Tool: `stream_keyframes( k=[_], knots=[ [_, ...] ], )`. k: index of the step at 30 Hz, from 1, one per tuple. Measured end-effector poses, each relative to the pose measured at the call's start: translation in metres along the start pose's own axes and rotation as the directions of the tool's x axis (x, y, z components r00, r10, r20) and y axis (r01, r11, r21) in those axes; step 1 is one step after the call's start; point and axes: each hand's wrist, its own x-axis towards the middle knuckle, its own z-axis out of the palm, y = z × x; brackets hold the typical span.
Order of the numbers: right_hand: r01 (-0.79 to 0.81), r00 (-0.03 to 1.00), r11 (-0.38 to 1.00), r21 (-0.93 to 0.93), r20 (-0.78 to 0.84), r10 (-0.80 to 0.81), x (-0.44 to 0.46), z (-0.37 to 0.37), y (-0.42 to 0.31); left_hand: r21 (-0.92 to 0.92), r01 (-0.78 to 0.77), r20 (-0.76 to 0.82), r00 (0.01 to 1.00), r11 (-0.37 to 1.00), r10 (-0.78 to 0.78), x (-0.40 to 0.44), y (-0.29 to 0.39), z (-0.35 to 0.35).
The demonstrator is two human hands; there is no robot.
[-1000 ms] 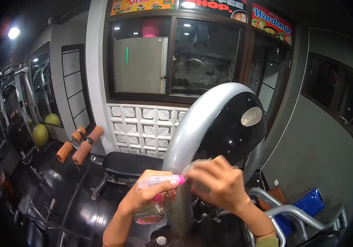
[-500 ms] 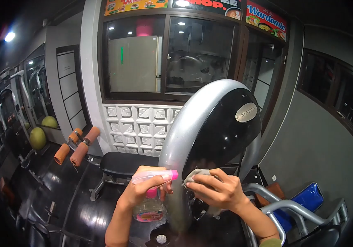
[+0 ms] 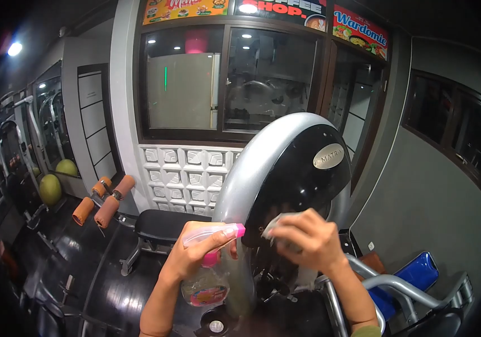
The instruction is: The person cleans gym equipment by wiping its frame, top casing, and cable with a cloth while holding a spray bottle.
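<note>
My left hand (image 3: 197, 251) is wrapped round the neck of a clear spray bottle (image 3: 205, 289) with a pink nozzle and collar, its fingers at the trigger. Clear liquid or an empty body shows behind a colourful label; I cannot tell which. My right hand (image 3: 310, 241), slightly blurred, pinches a greyish cloth (image 3: 277, 226), part of which hangs below the palm. The cloth is in front of the black panel of a gym machine (image 3: 302, 174) with a silver curved frame and an oval badge. Whether cloth and panel touch is unclear.
A padded black bench (image 3: 173, 224) with orange foam rollers (image 3: 106, 211) stands to the left. On the right are silver tubes (image 3: 403, 286) and a blue pad (image 3: 418, 272). Behind the machine are a patterned white wall (image 3: 187, 177) and windows. A green exercise ball (image 3: 50, 189) lies far left.
My right hand has moved up and to the right with the cloth, and is now blurred. The left hand with the spray bottle has barely shifted. The view has moved slightly.
</note>
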Motion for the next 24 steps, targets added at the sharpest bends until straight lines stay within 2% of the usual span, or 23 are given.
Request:
stream_keyframes(
  k=[2, 4, 6, 8, 10, 12, 14, 16, 18, 19, 20, 22, 24],
  knots=[
    [-0.132, 0.988, 0.989, -0.068, -0.088, 0.125, 0.011, -0.007, 0.010, 0.002, -0.013, -0.018, 1.000, 1.000, 0.013, 0.001, 0.000, 0.000],
    [-0.135, 0.987, 0.986, -0.094, -0.094, 0.127, 0.018, -0.003, 0.013, -0.014, 0.002, -0.018, 1.000, 1.000, -0.003, 0.003, -0.001, -0.001],
    [-0.042, 0.997, 0.996, -0.079, -0.066, 0.037, 0.028, -0.003, 0.000, -0.020, 0.008, -0.025, 1.000, 1.000, -0.009, 0.005, 0.000, -0.001],
    [0.050, 0.998, 0.999, 0.017, 0.032, -0.051, 0.028, 0.003, -0.012, -0.014, 0.007, -0.042, 0.999, 1.000, -0.007, 0.006, 0.002, 0.000],
    [0.055, 0.996, 0.998, 0.014, 0.065, -0.056, 0.029, 0.001, -0.009, -0.011, -0.020, -0.038, 0.999, 1.000, 0.019, 0.009, 0.001, 0.000],
    [-0.063, 0.997, 0.998, -0.025, 0.038, 0.064, 0.035, -0.009, 0.001, -0.013, -0.033, -0.035, 0.999, 0.999, 0.032, 0.010, 0.002, -0.001],
    [-0.114, 0.993, 0.987, -0.109, -0.044, 0.110, 0.045, -0.011, 0.012, -0.016, -0.031, -0.028, 0.999, 0.999, 0.031, 0.009, 0.004, -0.004],
    [-0.102, 0.994, 0.988, -0.120, -0.054, 0.096, 0.049, -0.005, 0.008, -0.024, -0.022, -0.033, 0.999, 0.999, 0.021, 0.007, 0.003, -0.006],
    [-0.044, 0.998, 0.999, -0.002, 0.037, 0.044, 0.053, -0.001, -0.011, -0.026, -0.021, -0.045, 0.999, 0.999, 0.020, 0.006, 0.004, -0.009],
    [0.029, 0.994, 0.998, 0.059, 0.102, -0.035, 0.050, 0.006, -0.017, -0.024, -0.022, -0.054, 0.998, 0.999, 0.020, 0.004, 0.007, -0.010],
    [0.051, 0.985, 0.997, 0.050, 0.161, -0.058, 0.049, 0.007, -0.026, -0.021, -0.020, -0.062, 0.998, 1.000, 0.019, 0.004, 0.009, -0.012],
    [0.037, 0.987, 0.999, 0.018, 0.159, -0.040, 0.054, 0.005, -0.020, -0.037, -0.033, -0.064, 0.997, 0.999, 0.031, 0.004, 0.004, -0.016],
    [-0.058, 0.994, 0.993, -0.104, 0.091, 0.067, 0.067, -0.002, -0.012, -0.070, -0.028, -0.066, 0.998, 0.997, 0.024, 0.002, 0.002, -0.019]
  ],
)
